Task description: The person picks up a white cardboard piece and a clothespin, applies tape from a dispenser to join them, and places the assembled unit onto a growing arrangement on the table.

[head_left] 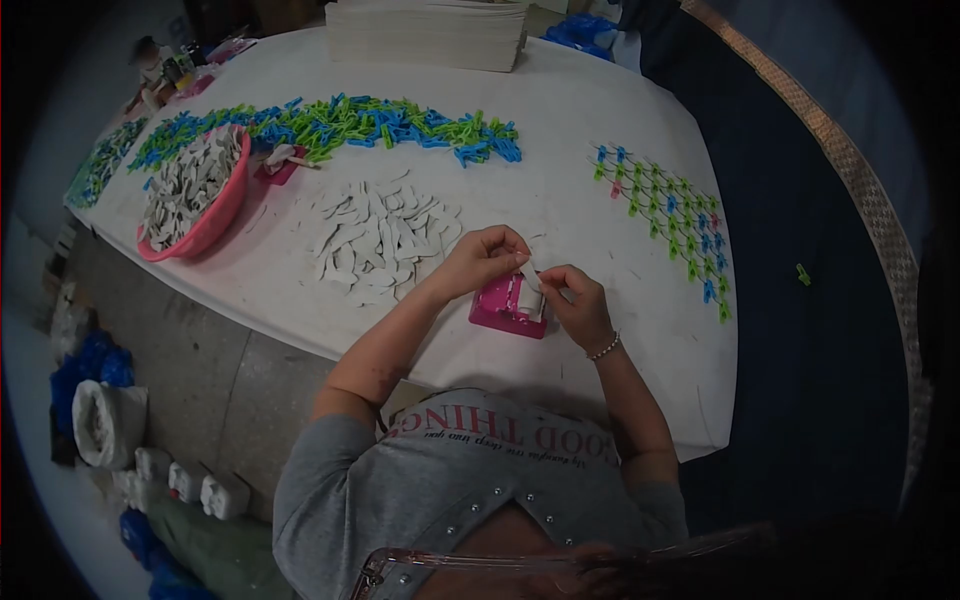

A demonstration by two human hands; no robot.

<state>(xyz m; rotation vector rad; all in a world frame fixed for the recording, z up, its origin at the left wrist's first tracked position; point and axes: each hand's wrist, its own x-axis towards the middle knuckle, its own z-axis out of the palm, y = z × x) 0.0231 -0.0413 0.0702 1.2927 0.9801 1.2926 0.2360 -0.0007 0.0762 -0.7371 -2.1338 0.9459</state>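
My left hand [490, 262] and my right hand [575, 300] meet over a small pink box [508, 322] near the front edge of the table. A thin pale strip [530, 268] is pinched between the fingertips of both hands. The box has a white part [530, 297] on top, partly covered by my right hand. Left of my hands lies a loose pile of thin, curved grey-white pieces [375, 240]. My fingers hide the ends of the strip.
A pink basin [222, 225] heaped with similar pieces stands at the left. Behind it stretches a long heap of blue and green clips [370, 122]. More clips [670, 205] sit in rows at the right. A pale stack [425, 38] rises at the far edge. Another person [150, 70] is beyond.
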